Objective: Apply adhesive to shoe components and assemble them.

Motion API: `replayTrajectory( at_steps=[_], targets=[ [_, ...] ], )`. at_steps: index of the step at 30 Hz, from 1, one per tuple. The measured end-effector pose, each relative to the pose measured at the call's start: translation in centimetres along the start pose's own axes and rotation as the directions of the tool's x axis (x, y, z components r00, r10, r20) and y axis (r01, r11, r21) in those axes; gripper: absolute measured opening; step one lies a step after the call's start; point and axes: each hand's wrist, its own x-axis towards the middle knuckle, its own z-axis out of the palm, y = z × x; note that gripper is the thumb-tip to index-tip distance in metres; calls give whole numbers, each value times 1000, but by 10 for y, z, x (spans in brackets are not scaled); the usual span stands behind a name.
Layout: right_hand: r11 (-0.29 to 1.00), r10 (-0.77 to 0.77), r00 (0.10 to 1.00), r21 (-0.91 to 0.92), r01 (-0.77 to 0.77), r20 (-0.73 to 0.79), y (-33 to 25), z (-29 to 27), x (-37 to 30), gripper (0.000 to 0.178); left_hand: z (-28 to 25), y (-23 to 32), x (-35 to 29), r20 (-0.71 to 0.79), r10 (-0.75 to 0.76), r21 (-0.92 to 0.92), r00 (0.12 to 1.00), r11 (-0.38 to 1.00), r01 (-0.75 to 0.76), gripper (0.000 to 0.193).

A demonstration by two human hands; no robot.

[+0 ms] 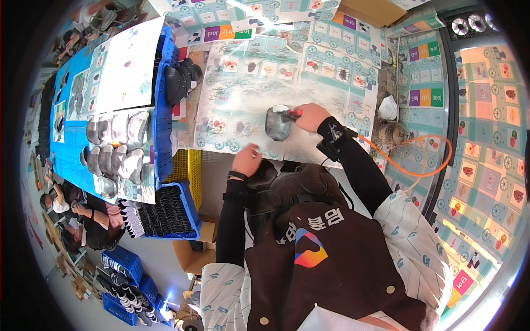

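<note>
My right hand is closed around the red-marked end of what looks like a spray gun with a rounded grey cup, over the paper-covered table. An orange hose loops out to the right from behind my right wrist. At the table's near edge, my left hand has its fingers curled and pressed together; a small dark thing may be between them, too small to name. Dark smudges mark the paper around the grey cup.
On the left, grey curved shoe pieces lie in rows on white sheets beside a blue crate. Black pieces hang over its rim. Below are a yellow crate and a blue crate of dark pieces. Other people work farther left.
</note>
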Motion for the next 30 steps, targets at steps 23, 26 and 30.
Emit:
replayTrajectory(
  at_steps=[23, 26, 30],
  targets=[
    [870, 432, 643, 105, -482, -632, 349, 152, -102, 54, 69, 124, 97, -402, -425, 235, 811, 808, 541, 131],
    [797, 524, 687, 6, -604, -504, 341, 149, -106, 64, 45, 141, 81, -412, -405, 210, 816, 830, 517, 131],
    [962, 234, 764, 31, -270, -601, 294, 114, -98, 51, -32, 126, 26, -474, -474, 157, 742, 784, 601, 132]
  ],
)
